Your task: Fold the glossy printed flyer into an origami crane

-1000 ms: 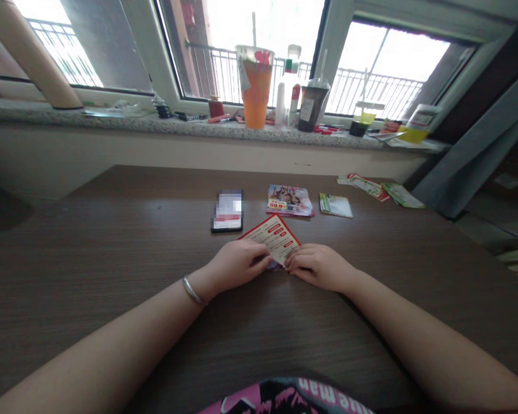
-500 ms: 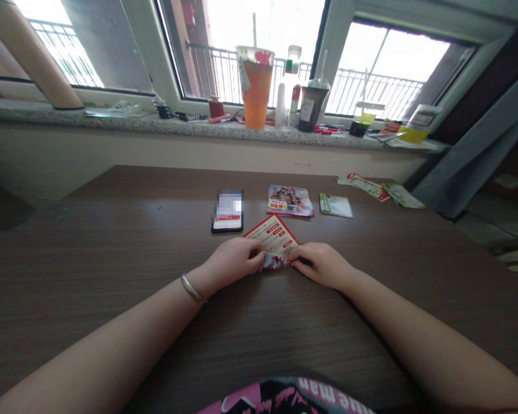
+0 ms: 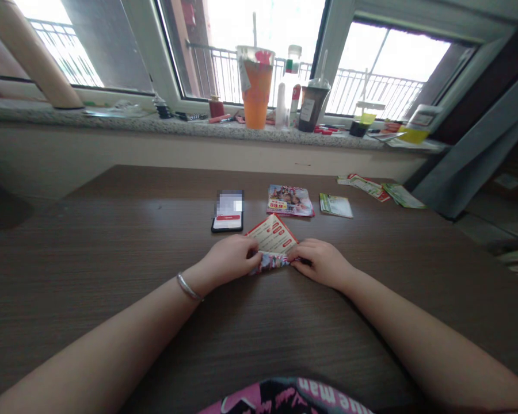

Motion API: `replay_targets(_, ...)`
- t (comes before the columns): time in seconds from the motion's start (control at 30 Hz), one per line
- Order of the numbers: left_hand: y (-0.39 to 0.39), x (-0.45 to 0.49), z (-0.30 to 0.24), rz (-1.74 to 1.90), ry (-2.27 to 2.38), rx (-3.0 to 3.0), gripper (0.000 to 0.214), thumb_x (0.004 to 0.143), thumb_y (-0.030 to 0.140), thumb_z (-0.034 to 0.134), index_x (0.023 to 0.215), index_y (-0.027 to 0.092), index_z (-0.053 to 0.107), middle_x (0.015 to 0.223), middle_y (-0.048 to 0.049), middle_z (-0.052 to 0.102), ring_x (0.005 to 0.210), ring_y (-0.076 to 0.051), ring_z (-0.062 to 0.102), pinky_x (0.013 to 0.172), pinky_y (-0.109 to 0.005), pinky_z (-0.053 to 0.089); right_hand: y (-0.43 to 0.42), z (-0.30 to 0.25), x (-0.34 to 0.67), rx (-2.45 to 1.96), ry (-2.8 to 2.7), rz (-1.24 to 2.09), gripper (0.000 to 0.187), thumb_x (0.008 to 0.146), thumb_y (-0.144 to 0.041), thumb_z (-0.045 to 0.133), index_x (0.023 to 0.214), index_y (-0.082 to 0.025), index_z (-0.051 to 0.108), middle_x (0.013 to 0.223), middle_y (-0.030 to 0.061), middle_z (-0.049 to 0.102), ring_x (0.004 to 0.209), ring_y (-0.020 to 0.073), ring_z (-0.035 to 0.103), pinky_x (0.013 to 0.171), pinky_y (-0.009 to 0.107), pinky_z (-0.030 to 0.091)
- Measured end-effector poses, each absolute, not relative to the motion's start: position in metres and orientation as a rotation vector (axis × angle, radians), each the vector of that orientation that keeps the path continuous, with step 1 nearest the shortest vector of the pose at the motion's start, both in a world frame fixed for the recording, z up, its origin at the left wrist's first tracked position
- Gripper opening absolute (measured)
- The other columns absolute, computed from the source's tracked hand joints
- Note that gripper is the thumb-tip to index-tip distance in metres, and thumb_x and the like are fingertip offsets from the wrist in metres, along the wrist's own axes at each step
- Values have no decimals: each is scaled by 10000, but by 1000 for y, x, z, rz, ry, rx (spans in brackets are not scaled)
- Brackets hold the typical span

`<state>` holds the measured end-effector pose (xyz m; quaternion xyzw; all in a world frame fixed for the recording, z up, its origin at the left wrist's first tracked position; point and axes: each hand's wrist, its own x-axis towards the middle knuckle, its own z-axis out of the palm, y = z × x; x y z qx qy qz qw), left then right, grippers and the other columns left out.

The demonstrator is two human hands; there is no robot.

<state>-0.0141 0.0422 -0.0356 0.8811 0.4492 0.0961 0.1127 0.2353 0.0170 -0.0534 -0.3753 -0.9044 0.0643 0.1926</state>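
A printed leaflet [image 3: 273,236] with a red border lies turned cornerwise on the table, its near edge folded over into a strip that shows a colourful picture side. My left hand [image 3: 235,256] grips the left end of that fold, fingers curled and thumb on the strip. At the right end, my right hand [image 3: 317,259] pinches the fold between thumb and fingers. Both palms rest close to the tabletop. The leaflet's side corners are partly hidden under my fingers.
Beyond the leaflet lie a phone [image 3: 228,213], a stack of picture flyers [image 3: 290,201] and a small green-white card pile [image 3: 335,205]. More leaflets [image 3: 369,187] are at the table's far right. Cups, including an orange drink [image 3: 258,95], and bottles line the windowsill [image 3: 176,127].
My left hand has slid slightly left and outward along the fold, so more of the picture strip shows. My right hand has barely moved.
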Motion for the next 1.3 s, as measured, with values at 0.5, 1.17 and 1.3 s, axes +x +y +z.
replay_targets(0.5, 46, -16, -39, 250, 1380, 2547, 255, 861, 372, 507, 727, 180, 608, 762, -40, 646, 632, -166, 562, 536, -257, 341, 19, -57, 238, -1030, -2550, 146, 138, 869, -214, 593, 976, -228, 678, 1013, 54, 681, 959, 200, 596, 852, 348, 491)
replay_targets(1.17, 49, -17, -43, 277, 1377, 2500, 208, 839, 324, 500, 711, 175, 569, 761, -40, 619, 655, -163, 537, 578, -260, 351, 22, -60, 237, -985, -2521, 142, 190, 908, -222, 564, 1006, -204, 726, 974, 76, 678, 910, 188, 598, 837, 350, 499)
replay_targets(1.3, 49, -17, -44, 286, 1379, 2511, 218, 846, 328, 491, 717, 172, 573, 760, -43, 617, 651, -163, 534, 581, -264, 351, 22, -60, 238, -994, -2520, 142, 198, 914, -237, 557, 1008, -211, 729, 982, 73, 679, 915, 189, 598, 835, 348, 501)
